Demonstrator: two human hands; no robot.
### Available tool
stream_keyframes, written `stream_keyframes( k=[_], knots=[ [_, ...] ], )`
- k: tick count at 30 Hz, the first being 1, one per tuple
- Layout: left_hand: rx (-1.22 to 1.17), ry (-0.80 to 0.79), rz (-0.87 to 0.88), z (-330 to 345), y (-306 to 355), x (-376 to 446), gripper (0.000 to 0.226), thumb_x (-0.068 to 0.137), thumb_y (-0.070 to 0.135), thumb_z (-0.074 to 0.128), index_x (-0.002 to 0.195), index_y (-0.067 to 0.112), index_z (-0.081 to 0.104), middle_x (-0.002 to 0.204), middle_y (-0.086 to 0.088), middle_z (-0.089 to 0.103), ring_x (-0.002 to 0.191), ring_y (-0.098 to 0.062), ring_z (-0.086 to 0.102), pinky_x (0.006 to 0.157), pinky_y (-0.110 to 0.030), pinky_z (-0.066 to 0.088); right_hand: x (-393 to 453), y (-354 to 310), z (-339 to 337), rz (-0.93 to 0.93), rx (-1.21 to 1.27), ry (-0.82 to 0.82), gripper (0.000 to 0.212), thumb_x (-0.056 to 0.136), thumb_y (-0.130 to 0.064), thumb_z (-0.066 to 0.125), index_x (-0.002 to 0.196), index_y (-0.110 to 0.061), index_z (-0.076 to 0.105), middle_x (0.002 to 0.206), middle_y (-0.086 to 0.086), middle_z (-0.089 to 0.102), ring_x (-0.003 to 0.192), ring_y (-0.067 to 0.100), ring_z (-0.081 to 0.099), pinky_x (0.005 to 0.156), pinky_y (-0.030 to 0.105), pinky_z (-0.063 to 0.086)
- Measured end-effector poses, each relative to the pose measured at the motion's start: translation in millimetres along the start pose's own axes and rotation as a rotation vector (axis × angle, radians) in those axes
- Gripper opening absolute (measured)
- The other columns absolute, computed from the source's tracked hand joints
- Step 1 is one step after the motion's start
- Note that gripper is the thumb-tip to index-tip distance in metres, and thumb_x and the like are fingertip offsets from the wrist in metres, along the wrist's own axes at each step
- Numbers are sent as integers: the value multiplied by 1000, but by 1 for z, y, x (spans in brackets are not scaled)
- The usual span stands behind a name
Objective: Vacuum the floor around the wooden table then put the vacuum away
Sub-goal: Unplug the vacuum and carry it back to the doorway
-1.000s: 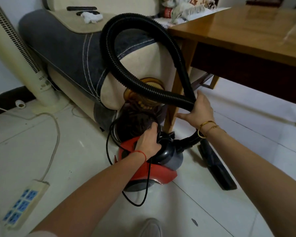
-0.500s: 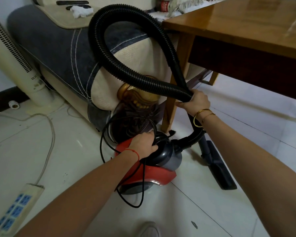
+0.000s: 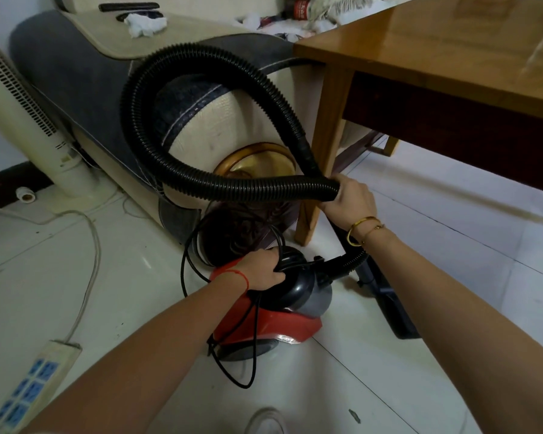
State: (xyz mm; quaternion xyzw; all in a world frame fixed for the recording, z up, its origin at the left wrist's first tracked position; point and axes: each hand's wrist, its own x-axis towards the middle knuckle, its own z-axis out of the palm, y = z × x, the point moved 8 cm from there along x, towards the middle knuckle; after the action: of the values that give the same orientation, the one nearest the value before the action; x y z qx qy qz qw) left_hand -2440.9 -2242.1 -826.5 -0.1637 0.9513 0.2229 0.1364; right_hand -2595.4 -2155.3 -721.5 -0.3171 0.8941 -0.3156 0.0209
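Observation:
A red and black canister vacuum [image 3: 282, 324] sits on the white tiled floor by the leg of the wooden table [image 3: 445, 57]. My left hand [image 3: 261, 270] grips the black handle on top of the vacuum, along with loops of its black power cord [image 3: 232, 364]. Its ribbed black hose [image 3: 176, 164] arcs up in a big loop. My right hand [image 3: 348, 198] grips the hose where the loop crosses the wand. The floor nozzle [image 3: 392, 311] lies on the tiles to the right of the vacuum body.
A grey and beige sofa [image 3: 85, 76] stands behind the vacuum, with an amber bin [image 3: 257, 161] against it. A white tower fan [image 3: 16, 111] stands at left. A power strip [image 3: 32, 386] and its cable lie on the floor at lower left. My shoe [image 3: 264, 421] shows below.
The vacuum body stays in place under my left hand. My right hand has kept its grip on the hose and the loop has shifted only slightly; the view has tilted a little.

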Motion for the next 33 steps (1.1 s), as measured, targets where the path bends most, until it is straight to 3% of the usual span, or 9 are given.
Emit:
stream_keyframes(
  k=[5, 11, 14, 17, 23, 28, 33],
  knots=[
    [56, 7, -22, -13, 10, -24, 35, 89, 24, 55, 118, 4, 48, 105, -13, 63, 95, -27, 61, 78, -29, 50, -16, -9, -11, 7, 54, 5, 37, 75, -16, 68, 112, -22, 63, 91, 8, 69, 83, 29, 62, 64, 25, 36],
    [88, -45, -53, -54, 41, -74, 47, 90, 23, 54, 132, 9, 40, 114, -10, 60, 99, -24, 60, 81, -31, 49, -31, -44, -72, 45, 163, -30, 37, 69, -16, 70, 105, -23, 65, 79, -2, 66, 74, 19, 61, 62, 24, 42],
    [63, -75, -65, -101, 65, -106, 46, 89, 23, 55, 131, 10, 41, 114, -9, 60, 99, -23, 61, 79, -29, 48, -30, -78, -124, 78, 211, -68, 38, 71, -21, 71, 108, -22, 65, 86, 3, 70, 83, 26, 66, 71, 36, 55],
    [28, -146, -78, -154, 93, -145, 42, 90, 20, 54, 128, 6, 41, 113, -12, 60, 99, -25, 60, 81, -33, 50, -32, -119, -184, 114, 180, -91, 42, 74, -24, 70, 116, -23, 63, 91, 6, 72, 88, 31, 67, 76, 44, 56],
    [10, -227, -104, -279, 147, -226, 36, 92, 20, 53, 122, 5, 42, 104, -12, 62, 88, -25, 63, 68, -32, 49, -33, -215, -310, 146, 205, -95, 37, 75, -23, 70, 110, -29, 64, 81, 0, 71, 80, 26, 67, 67, 38, 55],
    [-21, -227, -119, -379, 176, -277, 43, 92, 21, 53, 128, 4, 38, 110, -14, 60, 94, -28, 61, 76, -37, 50, -15, -293, -404, 146, 232, -90, 41, 71, -20, 75, 111, -26, 67, 86, -5, 72, 84, 20, 67, 67, 23, 43],
    [-59, -149, -149, -450, 189, -314, 48, 91, 22, 56, 131, 4, 37, 114, -13, 60, 99, -27, 60, 81, -38, 51, 1, -353, -461, 84, 244, -94, 39, 74, -17, 72, 112, -21, 68, 91, 0, 74, 86, 21, 69, 72, 31, 54]
  ],
)
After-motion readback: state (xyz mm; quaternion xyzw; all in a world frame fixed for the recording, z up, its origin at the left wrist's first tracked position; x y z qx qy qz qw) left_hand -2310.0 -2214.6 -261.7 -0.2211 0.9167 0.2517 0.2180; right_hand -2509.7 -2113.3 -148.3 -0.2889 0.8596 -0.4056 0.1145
